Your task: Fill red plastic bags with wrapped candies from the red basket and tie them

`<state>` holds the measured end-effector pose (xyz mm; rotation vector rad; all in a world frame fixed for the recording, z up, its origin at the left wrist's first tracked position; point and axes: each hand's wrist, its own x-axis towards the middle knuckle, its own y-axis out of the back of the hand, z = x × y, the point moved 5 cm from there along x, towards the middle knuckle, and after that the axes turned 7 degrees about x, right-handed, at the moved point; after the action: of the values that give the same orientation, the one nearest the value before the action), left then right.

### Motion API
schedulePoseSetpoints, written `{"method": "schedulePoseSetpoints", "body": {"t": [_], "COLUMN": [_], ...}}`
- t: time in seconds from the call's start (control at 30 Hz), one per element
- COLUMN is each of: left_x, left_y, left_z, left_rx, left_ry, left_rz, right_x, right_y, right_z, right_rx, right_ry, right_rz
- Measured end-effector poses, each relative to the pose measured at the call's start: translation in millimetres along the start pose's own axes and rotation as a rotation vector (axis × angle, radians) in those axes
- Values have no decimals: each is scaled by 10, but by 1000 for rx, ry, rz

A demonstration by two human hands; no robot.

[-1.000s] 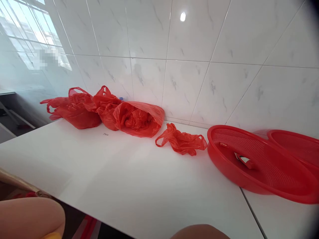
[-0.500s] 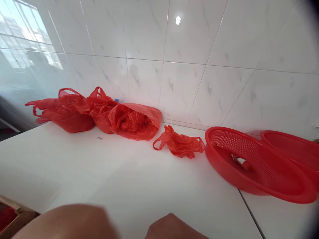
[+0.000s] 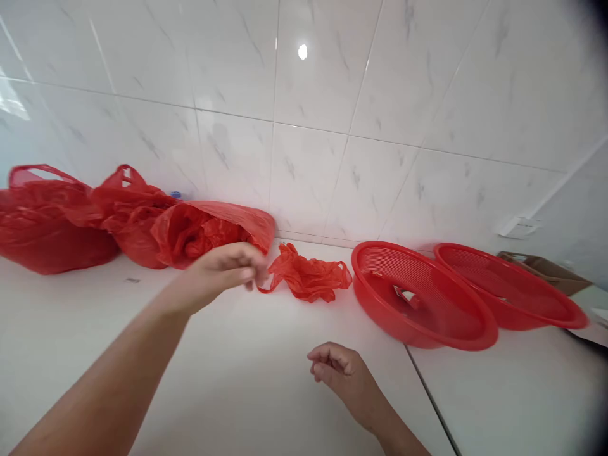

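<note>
My left hand (image 3: 230, 269) reaches over the table beside a crumpled red plastic bag (image 3: 308, 275), its fingertips near the bag's left handle loop. Its fingers are loosely bent with the thumb apart, slightly blurred, and nothing shows in them. Lower and to the right, my right hand (image 3: 338, 377) hovers above the white table (image 3: 247, 373), half curled, with a gap between thumb and fingers. Partly behind my left hand lies a wide-mouthed red bag (image 3: 251, 221) stuffed with crumpled red plastic.
Two more full red bags, one at far left (image 3: 57, 237) and one beside it (image 3: 137, 221), line the tiled wall (image 3: 313, 177). A red mesh basket (image 3: 427, 297) holds small items; another red basket (image 3: 513, 285) stands behind it. A cardboard box (image 3: 546, 272) sits at far right.
Both hands have come up from the bottom edge into view, the left reaching forward to the crumpled bag. The view has turned to the right.
</note>
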<state>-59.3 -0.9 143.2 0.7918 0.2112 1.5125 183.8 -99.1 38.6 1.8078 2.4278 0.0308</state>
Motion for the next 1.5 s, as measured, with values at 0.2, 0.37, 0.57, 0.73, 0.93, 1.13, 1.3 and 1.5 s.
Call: {"method": "schedulePoseSetpoints", "body": {"t": [0.2, 0.37, 0.57, 0.73, 0.93, 1.13, 1.3, 1.5], "left_x": [276, 245, 257, 258, 253, 212, 153, 160], "left_y": [-1003, -1388, -1285, -1307, -1155, -1021, -1113, -1270], "left_z": [-310, -664, -726, -817, -995, -799, -640, -752], "left_rx": [177, 422, 468, 313, 5, 142, 401, 478], "left_ry": [-184, -168, 6, 49, 185, -101, -263, -190], "left_rz": [113, 245, 177, -18, 96, 222, 291, -2], "right_x": [-129, 90, 842, 1181, 1134, 1134, 1077, 1029], "right_y": [435, 528, 461, 394, 542, 662, 557, 401], "right_z": [-283, -319, -193, 108, 210, 247, 228, 149], "right_rx": [-202, -444, -952, -1095, -1061, -1002, -977, -891], "right_ry": [173, 219, 470, 437, 347, 323, 354, 444], "right_rz": [245, 219, 410, 439, 459, 485, 442, 282]}}
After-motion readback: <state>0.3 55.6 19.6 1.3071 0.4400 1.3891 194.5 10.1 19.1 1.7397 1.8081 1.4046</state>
